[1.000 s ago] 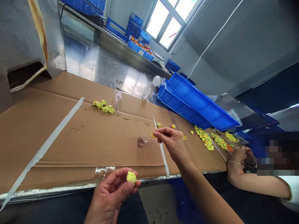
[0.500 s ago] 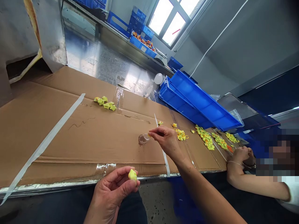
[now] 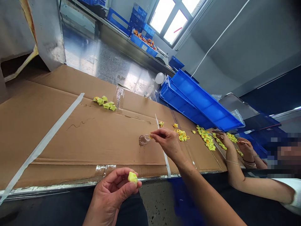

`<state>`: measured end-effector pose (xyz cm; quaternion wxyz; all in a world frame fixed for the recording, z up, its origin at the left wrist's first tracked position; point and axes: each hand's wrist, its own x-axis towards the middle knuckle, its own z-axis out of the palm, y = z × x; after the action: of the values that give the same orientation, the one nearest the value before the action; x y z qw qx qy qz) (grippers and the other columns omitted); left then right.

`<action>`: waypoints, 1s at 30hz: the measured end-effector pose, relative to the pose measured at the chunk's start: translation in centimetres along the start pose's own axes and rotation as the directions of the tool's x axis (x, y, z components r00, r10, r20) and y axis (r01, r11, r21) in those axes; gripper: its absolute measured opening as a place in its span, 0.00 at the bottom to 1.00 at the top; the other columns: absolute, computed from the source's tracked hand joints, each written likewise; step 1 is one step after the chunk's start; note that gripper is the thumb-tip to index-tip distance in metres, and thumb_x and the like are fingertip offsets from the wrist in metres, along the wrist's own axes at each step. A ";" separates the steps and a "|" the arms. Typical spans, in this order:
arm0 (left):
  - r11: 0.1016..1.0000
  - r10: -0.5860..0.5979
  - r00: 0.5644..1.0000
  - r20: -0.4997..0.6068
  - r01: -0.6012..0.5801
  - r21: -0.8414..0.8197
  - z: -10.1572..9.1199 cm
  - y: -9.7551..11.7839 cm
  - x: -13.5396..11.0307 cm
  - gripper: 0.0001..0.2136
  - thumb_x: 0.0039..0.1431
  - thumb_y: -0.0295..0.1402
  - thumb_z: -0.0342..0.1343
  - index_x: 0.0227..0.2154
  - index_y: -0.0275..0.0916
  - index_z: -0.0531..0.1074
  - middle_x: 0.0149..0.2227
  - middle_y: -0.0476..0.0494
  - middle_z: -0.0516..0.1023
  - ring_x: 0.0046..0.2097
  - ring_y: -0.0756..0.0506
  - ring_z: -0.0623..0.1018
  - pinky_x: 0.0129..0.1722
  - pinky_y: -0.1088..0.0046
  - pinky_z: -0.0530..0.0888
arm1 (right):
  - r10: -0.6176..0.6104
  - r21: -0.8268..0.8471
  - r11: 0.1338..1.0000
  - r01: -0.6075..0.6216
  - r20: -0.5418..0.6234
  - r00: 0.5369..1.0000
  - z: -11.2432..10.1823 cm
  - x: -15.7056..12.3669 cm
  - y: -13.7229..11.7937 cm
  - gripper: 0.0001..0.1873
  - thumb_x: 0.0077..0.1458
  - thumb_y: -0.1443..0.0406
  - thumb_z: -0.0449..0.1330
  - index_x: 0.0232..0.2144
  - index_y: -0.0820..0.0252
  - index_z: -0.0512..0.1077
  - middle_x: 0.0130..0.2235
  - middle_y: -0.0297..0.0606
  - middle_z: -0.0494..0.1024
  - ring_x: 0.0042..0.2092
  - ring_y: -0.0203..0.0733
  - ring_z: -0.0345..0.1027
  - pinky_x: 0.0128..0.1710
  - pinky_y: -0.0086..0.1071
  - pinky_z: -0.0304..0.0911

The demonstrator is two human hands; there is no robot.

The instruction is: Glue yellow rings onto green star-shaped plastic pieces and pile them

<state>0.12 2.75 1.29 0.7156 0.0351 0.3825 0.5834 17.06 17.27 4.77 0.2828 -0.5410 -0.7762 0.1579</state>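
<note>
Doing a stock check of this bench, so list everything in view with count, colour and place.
Cardboard sheet: one, brown, covering the bench.
Tape strips: two, white, on the cardboard.
Toy cluster: about six pieces, yellow-green, on the cardboard.
Toy rows: many, yellow with some orange, farther along the cardboard.
Cup: one, clear, on the cardboard.
Crates: at least two, blue, beyond the cardboard.
Crate of toys: one, blue, orange toys, on the far bench.
Co-worker's hands: two, at the cardboard's far end.
Left hand: one, holding a yellow toy piece.
Right hand: one, pinching a small yellow piece beside the cup.
</note>
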 end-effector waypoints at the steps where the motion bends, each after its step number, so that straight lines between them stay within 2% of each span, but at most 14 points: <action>1: 1.000 0.000 1.000 -0.002 0.000 0.006 0.0 0.0 0.0 0.11 0.34 0.30 0.71 0.25 0.38 0.78 0.27 0.46 0.81 0.29 0.47 0.79 0.31 0.78 0.75 | 0.009 0.005 1.000 -0.009 -0.001 1.000 -0.1 -0.1 0.0 0.05 0.51 0.64 0.63 0.27 0.59 0.78 0.26 0.35 0.77 0.27 0.39 0.68 0.23 0.28 0.58; 7: 0.999 -0.028 1.000 0.002 0.028 0.037 -0.1 0.0 0.3 0.12 0.32 0.32 0.72 0.25 0.38 0.80 0.28 0.44 0.82 0.29 0.47 0.79 0.30 0.78 0.75 | 0.074 0.090 0.993 -0.074 0.007 0.997 -1.8 -0.3 -0.9 0.05 0.48 0.64 0.64 0.25 0.60 0.78 0.24 0.35 0.76 0.25 0.38 0.66 0.23 0.28 0.59; 11: 1.000 0.009 1.000 -0.004 -0.009 0.010 0.0 -0.1 0.3 0.13 0.32 0.32 0.72 0.27 0.38 0.81 0.32 0.41 0.83 0.32 0.46 0.80 0.33 0.78 0.75 | 0.102 0.212 0.971 -0.106 0.028 0.994 -3.5 -1.2 -2.3 0.06 0.50 0.62 0.65 0.27 0.60 0.78 0.23 0.34 0.75 0.23 0.36 0.64 0.23 0.27 0.60; 13: 1.000 0.007 1.000 0.009 -0.007 -0.016 0.2 -0.2 0.3 0.13 0.31 0.31 0.72 0.26 0.38 0.80 0.33 0.41 0.84 0.33 0.45 0.81 0.33 0.78 0.76 | 0.111 0.338 0.934 -0.118 0.039 0.993 -3.8 -2.0 -3.3 0.04 0.49 0.63 0.67 0.28 0.58 0.78 0.24 0.33 0.75 0.24 0.35 0.64 0.23 0.26 0.61; 17: 0.997 0.004 0.999 0.052 0.000 -0.074 0.4 -0.1 0.2 0.13 0.32 0.29 0.72 0.26 0.38 0.80 0.34 0.43 0.84 0.33 0.44 0.81 0.29 0.79 0.76 | 0.112 0.635 0.757 -0.153 0.105 0.988 -3.1 -4.2 -5.8 0.03 0.48 0.68 0.69 0.28 0.55 0.79 0.24 0.32 0.74 0.24 0.32 0.63 0.23 0.24 0.60; 21: 0.993 0.035 0.994 0.104 -0.022 -0.118 0.5 0.0 -0.1 0.12 0.33 0.28 0.72 0.26 0.38 0.80 0.31 0.45 0.83 0.30 0.46 0.81 0.27 0.80 0.76 | 0.105 0.722 0.650 -0.237 0.224 0.969 -1.8 -5.8 -7.8 0.03 0.47 0.70 0.68 0.27 0.57 0.80 0.24 0.32 0.72 0.24 0.31 0.64 0.23 0.22 0.61; 24: 0.990 0.059 0.991 0.118 -0.043 -0.133 0.4 0.0 -0.3 0.12 0.33 0.28 0.72 0.26 0.39 0.80 0.27 0.47 0.83 0.29 0.47 0.81 0.27 0.81 0.76 | 0.085 0.742 0.617 -0.261 0.267 0.960 -1.1 -6.3 -8.4 0.03 0.47 0.70 0.68 0.27 0.58 0.80 0.23 0.32 0.70 0.24 0.31 0.65 0.24 0.22 0.63; 30: 0.990 0.056 0.988 0.142 -0.036 -0.134 0.3 -0.1 -0.5 0.13 0.32 0.29 0.73 0.26 0.39 0.80 0.25 0.46 0.82 0.28 0.47 0.81 0.26 0.81 0.75 | 0.070 0.735 0.633 -0.243 0.258 0.964 -0.4 -6.5 -8.5 0.02 0.47 0.69 0.70 0.27 0.60 0.80 0.24 0.33 0.72 0.24 0.31 0.66 0.23 0.23 0.62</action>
<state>0.32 2.38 1.69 0.7287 0.0392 0.2894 0.6195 12.62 8.11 7.99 0.3871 -0.4185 -0.6126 0.5475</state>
